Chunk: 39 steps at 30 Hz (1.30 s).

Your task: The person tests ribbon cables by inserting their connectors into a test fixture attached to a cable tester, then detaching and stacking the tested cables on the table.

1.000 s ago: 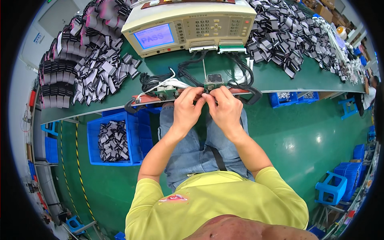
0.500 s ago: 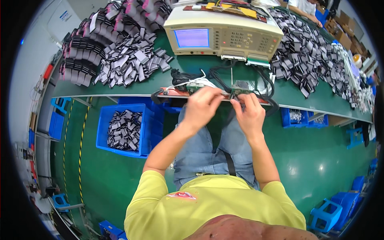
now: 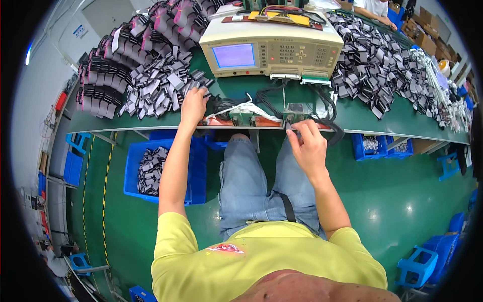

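Note:
My left hand (image 3: 193, 106) reaches to the right edge of a pile of short grey ribbon cables with black connectors (image 3: 160, 83). Its fingers are stretched out over the nearest pieces, partly apart, and I see nothing held in them. At the bench's front edge, my right hand (image 3: 309, 143) is closed in a pinch on a small dark ribbon cable (image 3: 287, 126), mostly covered by the fingers. That cable is just below the right green circuit board (image 3: 294, 109). A second green circuit board (image 3: 242, 119) sits to the left, with white wires beside it.
Behind the boards stands a beige tester (image 3: 271, 48) with a lit screen, joined by black cables (image 3: 269, 95). Another large ribbon cable heap (image 3: 375, 65) covers the right bench. A blue bin (image 3: 132, 171) of cables is below left. A co-worker's hand (image 3: 388, 22) shows at far right.
My left hand has left the circuit boards and moved left and up to the cable pile. The right hand has shifted slightly down and left, still near the right board.

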Tool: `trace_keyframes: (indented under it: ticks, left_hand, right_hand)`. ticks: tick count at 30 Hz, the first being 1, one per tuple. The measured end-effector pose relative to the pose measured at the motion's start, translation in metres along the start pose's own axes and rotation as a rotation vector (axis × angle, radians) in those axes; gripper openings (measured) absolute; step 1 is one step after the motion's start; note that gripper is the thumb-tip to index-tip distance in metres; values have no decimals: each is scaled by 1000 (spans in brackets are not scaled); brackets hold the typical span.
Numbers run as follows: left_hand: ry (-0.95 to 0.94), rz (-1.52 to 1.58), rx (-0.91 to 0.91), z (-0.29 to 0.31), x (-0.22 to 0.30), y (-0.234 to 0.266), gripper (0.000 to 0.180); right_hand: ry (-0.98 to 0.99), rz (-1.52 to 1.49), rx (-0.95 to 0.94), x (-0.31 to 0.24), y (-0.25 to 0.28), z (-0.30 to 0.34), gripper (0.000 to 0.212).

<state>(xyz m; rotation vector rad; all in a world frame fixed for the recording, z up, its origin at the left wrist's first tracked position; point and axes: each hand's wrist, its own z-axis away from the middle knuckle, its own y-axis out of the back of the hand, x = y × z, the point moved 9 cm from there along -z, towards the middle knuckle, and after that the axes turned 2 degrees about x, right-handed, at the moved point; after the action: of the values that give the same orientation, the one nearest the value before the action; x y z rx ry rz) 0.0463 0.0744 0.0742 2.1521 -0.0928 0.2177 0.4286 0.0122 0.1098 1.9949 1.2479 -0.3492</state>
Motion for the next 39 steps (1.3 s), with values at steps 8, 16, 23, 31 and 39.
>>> trace_keyframes:
  ticks: [8, 16, 23, 31, 39]
  left_hand:
    - [42, 329, 330, 9, -2, 36, 20]
    - [175, 411, 432, 18, -18, 40, 22]
    - [239, 127, 379, 17, -38, 21, 31]
    - [256, 142, 350, 17, -29, 29, 31]
    - [239, 89, 332, 10, -26, 24, 28]
  right_hand:
    - [8, -1, 7, 3, -1, 0, 14]
    - [-3, 40, -36, 10, -6, 1, 14]
    - [23, 116, -85, 5, -8, -3, 15]
    - [146, 317, -379, 1, -24, -3, 31]
    - [174, 325, -237, 12, -32, 0, 24]
